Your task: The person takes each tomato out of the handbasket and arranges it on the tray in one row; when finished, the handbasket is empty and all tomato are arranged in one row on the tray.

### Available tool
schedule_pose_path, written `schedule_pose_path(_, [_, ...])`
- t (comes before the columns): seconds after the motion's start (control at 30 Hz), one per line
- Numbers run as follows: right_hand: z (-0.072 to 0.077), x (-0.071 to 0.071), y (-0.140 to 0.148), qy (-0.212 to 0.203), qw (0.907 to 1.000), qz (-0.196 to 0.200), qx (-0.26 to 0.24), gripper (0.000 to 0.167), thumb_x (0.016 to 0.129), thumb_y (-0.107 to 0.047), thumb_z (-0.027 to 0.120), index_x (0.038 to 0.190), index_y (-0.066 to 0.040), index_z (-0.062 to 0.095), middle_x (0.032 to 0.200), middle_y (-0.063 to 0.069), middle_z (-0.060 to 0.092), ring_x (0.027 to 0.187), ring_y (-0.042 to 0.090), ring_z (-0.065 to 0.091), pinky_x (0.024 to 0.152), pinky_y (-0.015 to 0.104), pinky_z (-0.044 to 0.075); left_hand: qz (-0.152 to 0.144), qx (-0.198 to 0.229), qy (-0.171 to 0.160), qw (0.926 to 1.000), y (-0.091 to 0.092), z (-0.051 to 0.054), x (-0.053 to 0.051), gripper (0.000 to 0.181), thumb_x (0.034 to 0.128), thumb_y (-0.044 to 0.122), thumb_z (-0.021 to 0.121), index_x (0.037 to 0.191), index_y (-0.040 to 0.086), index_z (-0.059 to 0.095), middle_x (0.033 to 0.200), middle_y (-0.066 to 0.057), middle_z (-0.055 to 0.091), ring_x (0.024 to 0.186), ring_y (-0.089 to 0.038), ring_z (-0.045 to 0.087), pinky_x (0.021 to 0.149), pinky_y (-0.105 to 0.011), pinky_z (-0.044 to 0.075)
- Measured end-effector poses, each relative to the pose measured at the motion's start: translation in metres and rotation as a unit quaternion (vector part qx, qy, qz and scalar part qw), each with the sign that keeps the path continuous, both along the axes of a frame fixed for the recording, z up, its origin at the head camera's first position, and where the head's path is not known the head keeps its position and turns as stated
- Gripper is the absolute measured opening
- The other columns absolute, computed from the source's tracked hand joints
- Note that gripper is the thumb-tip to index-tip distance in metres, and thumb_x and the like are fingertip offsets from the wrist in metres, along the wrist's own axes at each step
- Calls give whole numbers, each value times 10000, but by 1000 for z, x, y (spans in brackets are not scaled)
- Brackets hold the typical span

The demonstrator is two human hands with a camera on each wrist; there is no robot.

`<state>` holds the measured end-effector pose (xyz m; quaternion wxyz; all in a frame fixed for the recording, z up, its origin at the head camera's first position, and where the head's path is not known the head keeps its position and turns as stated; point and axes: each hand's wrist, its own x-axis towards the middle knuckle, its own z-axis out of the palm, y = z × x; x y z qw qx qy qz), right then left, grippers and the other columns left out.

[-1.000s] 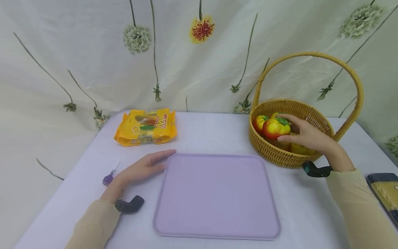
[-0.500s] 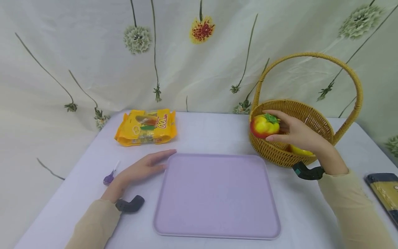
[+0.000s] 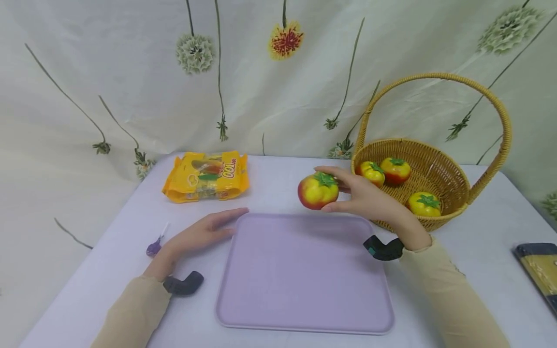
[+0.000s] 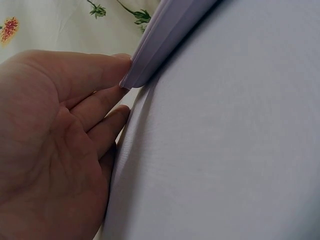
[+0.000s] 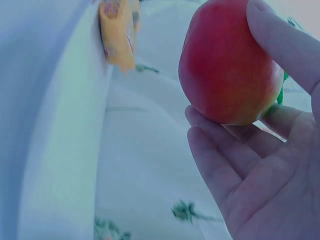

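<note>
On my feed the round yellow-and-red fruit with a green leafy cap [image 3: 316, 191] has left the tan woven basket with the arched handle [image 3: 439, 162] and now hangs near the far edge of the flat lilac rectangular tray [image 3: 304, 275]. The right hand [image 3: 367, 195] has its grip curled round it, thumb against fingers; the left hand [image 3: 196, 237] stays loosely extended, fingertips at the tray's far left corner. I judge the lifting-out finished, with the fruit unreleased
</note>
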<state>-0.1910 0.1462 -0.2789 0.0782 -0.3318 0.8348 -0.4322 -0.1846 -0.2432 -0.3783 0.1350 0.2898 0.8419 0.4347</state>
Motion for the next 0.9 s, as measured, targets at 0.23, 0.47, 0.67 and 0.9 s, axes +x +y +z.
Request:
schedule_pose_path(0.23, [-16,-2,-43,56,9994,239,-259,742,790,-165,767,1421,-106,381,1399,65,419,1197,208,463,992,407,392,56,-94,-3,9999,1,0,-1,509,945,221,572,1427,234,409,1420,111,403,1325,-89,292,1090,-409,221])
schedule_pose_path(0.47, [-37,1,-77,-96,9985,356,-399,752,777,-148,779,1416,-92,385,1388,71,432,1191,203,466,975,372,413,56,-138,-20,9999,1,0,0,514,942,212,576,1428,229,410,1419,107,406,1328,-94,287,1087,-433,223])
schedule_pose_path(0.67, [-50,3,-94,-150,9981,495,-331,761,774,-165,783,1415,-80,382,1398,69,422,1219,180,439,980,311,403,-35,-49,98,9999,1,-2,-1,510,939,198,579,1420,239,417,1417,91,413,1330,-113,290,1088,-424,223])
schedule_pose_path(0.9, [-59,2,-106,86,9986,514,35,772,774,-243,784,1417,-90,384,1407,49,420,1240,149,406,1033,306,326,-50,-23,168,9998,1,-2,-1,501,943,204,572,1419,231,417,1416,78,415,1331,-131,294,1091,-428,210])
